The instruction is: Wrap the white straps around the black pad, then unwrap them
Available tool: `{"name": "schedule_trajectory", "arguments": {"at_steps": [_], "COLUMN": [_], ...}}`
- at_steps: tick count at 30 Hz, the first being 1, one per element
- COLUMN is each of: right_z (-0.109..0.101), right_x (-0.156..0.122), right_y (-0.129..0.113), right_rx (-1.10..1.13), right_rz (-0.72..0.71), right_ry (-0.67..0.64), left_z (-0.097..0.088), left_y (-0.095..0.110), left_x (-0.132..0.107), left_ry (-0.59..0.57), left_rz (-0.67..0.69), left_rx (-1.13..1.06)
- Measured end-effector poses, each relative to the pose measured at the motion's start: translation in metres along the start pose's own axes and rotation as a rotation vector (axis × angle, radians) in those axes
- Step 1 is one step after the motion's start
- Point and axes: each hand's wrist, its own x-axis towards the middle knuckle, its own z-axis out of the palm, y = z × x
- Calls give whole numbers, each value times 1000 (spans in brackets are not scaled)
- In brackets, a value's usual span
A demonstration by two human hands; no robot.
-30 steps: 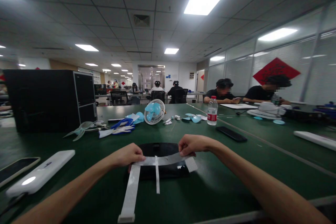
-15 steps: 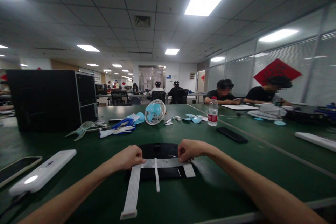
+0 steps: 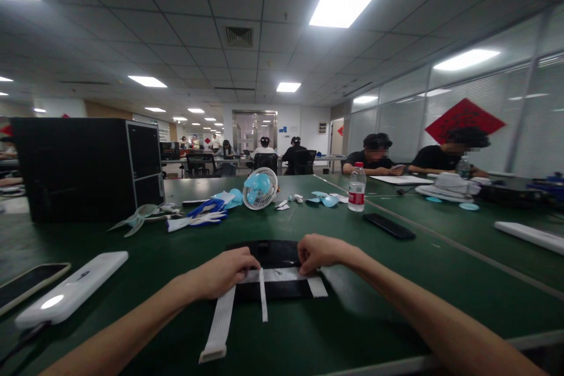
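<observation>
A black flat panel (image 3: pixel 273 289) lies on the table in front of me, with a silvery strip (image 3: pixel 278 274) running across it. My left hand (image 3: pixel 231 270) has its fingers curled down at the strip's left part, the fingertips close to a narrow white strip (image 3: pixel 264 299). My right hand (image 3: pixel 321 254) is closed at the strip's right end, thumb and fingers pressed together. A wide white ribbon cable (image 3: pixel 219 324) with an end connector hangs toward me on the left. Another white ribbon piece (image 3: pixel 317 287) shows below my right hand. Both hands' fingertips are partly hidden.
Across the green table (image 3: pixel 374 294) lie a small fan (image 3: pixel 259 188), blue-and-white gloves (image 3: pixel 202 211), a water bottle (image 3: pixel 356 188) and a black phone (image 3: pixel 389 226). A white power bank (image 3: pixel 73 288) is at left, near a black case (image 3: pixel 79 167). Two people sit at right.
My left hand has slid right along the silvery strip, from its left end to near the narrow white strip. The wide ribbon cable's end has shifted slightly left. My right hand stays about where it was.
</observation>
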Motion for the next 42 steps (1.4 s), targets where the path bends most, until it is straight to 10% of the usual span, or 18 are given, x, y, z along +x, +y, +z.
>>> {"name": "schedule_trajectory", "arguments": {"at_steps": [13,42], "right_z": [34,48], "right_x": [-19,-33], "right_y": [-57,-68], "right_rx": [-138,-365], "right_rz": [-673,-871], "right_ry": [230,261], "left_z": [2,-1], "left_y": [3,6], "left_x": [2,0], "left_ry": [-44,-26], "left_rz": [71,62], "left_rx": [48,64]}}
